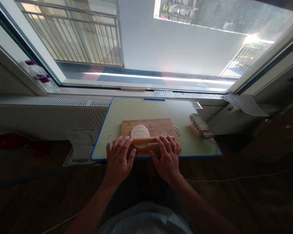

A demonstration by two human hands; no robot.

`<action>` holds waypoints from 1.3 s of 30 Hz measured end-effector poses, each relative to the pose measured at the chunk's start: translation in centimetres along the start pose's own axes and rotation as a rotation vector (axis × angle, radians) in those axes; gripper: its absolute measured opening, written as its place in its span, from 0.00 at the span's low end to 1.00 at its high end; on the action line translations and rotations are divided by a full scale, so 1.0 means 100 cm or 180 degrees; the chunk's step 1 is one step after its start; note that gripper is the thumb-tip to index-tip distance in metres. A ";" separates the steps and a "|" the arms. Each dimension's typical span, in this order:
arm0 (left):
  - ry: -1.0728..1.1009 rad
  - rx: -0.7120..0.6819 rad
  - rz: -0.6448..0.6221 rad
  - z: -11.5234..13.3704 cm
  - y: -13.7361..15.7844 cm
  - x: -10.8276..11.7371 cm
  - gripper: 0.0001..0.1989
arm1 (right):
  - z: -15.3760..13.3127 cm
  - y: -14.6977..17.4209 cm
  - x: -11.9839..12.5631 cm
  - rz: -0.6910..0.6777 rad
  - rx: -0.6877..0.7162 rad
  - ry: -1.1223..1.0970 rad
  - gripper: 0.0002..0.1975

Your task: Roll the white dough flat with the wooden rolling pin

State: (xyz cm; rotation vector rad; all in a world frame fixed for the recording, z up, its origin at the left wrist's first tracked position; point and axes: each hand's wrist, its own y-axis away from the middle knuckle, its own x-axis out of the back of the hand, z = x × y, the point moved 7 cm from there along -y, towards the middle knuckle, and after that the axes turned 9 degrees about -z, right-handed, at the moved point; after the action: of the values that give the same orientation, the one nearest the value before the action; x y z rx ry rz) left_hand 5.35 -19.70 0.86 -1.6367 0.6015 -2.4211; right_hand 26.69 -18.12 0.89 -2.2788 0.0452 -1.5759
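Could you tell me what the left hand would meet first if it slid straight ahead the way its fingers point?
Probably the dough: the left hand rests on the rolling pin, fingers aimed up and slightly right across the wooden board.

**Nothing readable anywhere in this shot**

Honestly, no text, brand, number or sign can be made out. The one likely candidate, a small package (pixel 201 127) at centre right of the frame on the green table (pixel 161 109), is completely blurred into blocks, so whatever is printed on it is lost. The plastic bottles (pixel 39 75) at upper left on the window sill show pink caps and patches, but they are too small to make out any lettering.
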 end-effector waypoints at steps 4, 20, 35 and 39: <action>0.0045 -0.0054 0.0025 0.006 -0.001 0.002 0.19 | -0.002 -0.003 0.002 0.0008 0.0005 -0.0040 0.27; -0.0074 -0.0065 -0.0048 0.005 0.014 -0.007 0.26 | -0.005 0.011 -0.003 0.0120 0.0159 0.0045 0.30; -0.0067 0.0062 -0.0281 0.000 -0.017 -0.004 0.27 | 0.000 -0.025 -0.006 -0.0146 0.0048 0.0049 0.26; -0.0055 0.0156 -0.0331 -0.003 -0.029 -0.005 0.28 | -0.001 -0.041 -0.005 -0.0264 -0.0026 0.0066 0.25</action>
State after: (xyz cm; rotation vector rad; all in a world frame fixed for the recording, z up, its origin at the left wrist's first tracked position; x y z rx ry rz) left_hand 5.59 -16.79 1.53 -1.7076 0.4615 -2.4696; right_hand 25.65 -14.25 1.79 -2.2981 -0.0381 -1.6433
